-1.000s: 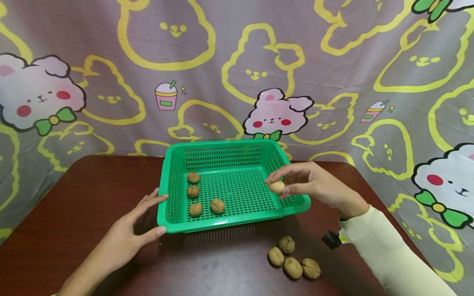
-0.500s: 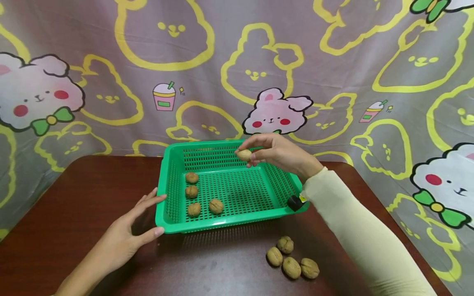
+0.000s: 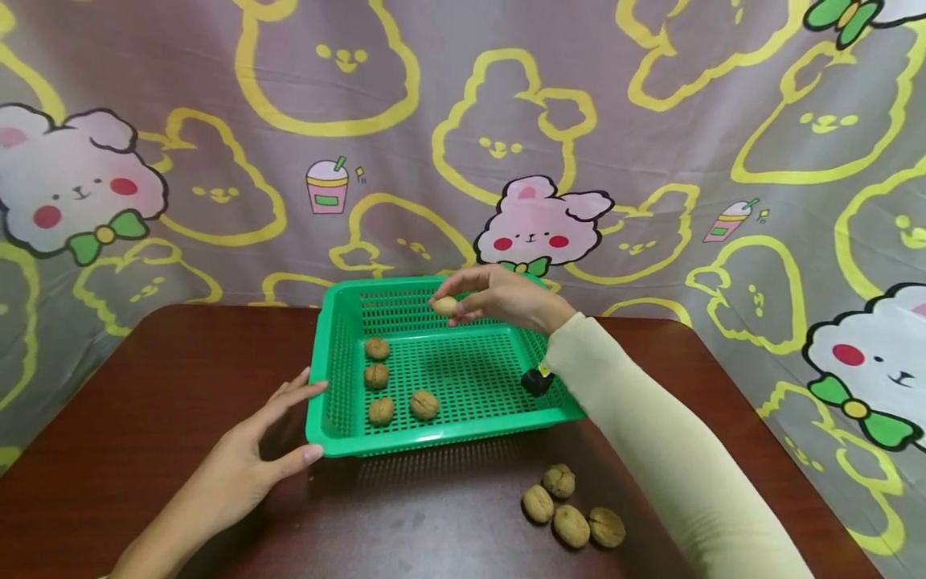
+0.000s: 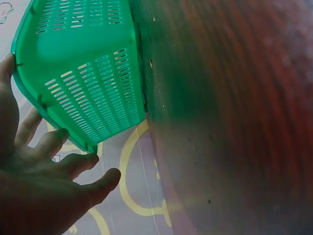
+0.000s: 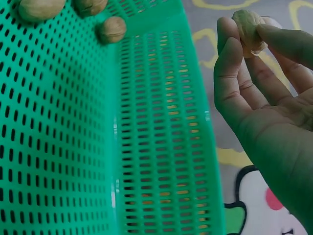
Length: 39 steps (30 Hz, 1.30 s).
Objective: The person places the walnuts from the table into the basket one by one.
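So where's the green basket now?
In the head view, the green basket sits mid-picture on the table, left hand at its left rim, four walnuts off its near-right corner.

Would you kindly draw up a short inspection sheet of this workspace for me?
Surface: dark reddish-brown table, glossy toward the front.
Job's things: green basket with four loose walnuts inside; four table walnuts grouped in front of it; one held walnut.
Clutter: a few tiny specks on the tabletop, too small to identify.
Hands: left hand touches the basket's left rim; right hand pinches the held walnut near the basket's far side.
Cables: nothing seen; a small black device sits at the right wrist.
Surroundings: curtain printed with cartoon rabbits and cups, behind the table.
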Each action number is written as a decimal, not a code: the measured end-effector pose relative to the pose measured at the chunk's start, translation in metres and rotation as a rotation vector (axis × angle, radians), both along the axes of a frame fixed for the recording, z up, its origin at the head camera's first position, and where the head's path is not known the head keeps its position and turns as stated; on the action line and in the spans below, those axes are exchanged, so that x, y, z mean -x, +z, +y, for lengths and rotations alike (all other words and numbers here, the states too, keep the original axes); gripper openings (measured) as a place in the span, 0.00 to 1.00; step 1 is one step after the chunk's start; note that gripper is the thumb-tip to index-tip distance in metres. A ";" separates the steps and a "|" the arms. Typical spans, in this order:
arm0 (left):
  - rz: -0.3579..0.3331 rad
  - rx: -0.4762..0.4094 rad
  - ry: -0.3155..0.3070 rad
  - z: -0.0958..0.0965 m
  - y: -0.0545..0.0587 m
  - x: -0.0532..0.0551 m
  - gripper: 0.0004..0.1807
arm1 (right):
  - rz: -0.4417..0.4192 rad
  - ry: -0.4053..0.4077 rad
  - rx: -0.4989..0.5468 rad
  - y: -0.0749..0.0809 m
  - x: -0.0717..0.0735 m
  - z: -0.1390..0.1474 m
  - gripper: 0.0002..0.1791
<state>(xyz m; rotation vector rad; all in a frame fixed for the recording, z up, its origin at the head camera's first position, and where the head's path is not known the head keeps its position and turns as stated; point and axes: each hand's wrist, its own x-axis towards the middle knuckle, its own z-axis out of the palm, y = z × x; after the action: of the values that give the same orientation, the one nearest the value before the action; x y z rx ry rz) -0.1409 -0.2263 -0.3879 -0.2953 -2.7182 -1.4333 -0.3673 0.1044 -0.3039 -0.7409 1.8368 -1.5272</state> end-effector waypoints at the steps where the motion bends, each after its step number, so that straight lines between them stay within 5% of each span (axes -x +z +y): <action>1: -0.002 0.001 0.000 0.000 0.000 0.000 0.38 | -0.013 0.003 -0.005 -0.003 0.002 -0.002 0.13; 19: -0.005 -0.002 0.008 0.001 0.000 -0.001 0.38 | -0.139 0.151 -0.148 -0.060 0.014 -0.043 0.15; 28: 0.009 0.001 -0.002 0.000 0.000 -0.001 0.39 | -0.196 0.192 -0.225 -0.070 0.016 -0.043 0.15; 39: 0.003 0.009 -0.001 0.000 0.001 -0.001 0.39 | -0.134 0.199 -0.290 -0.079 0.017 -0.043 0.15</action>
<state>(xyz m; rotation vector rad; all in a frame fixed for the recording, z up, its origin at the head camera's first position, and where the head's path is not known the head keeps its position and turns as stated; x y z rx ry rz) -0.1398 -0.2266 -0.3874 -0.2997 -2.7235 -1.4200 -0.3846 0.0609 -0.3830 -0.6446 1.7761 -1.1264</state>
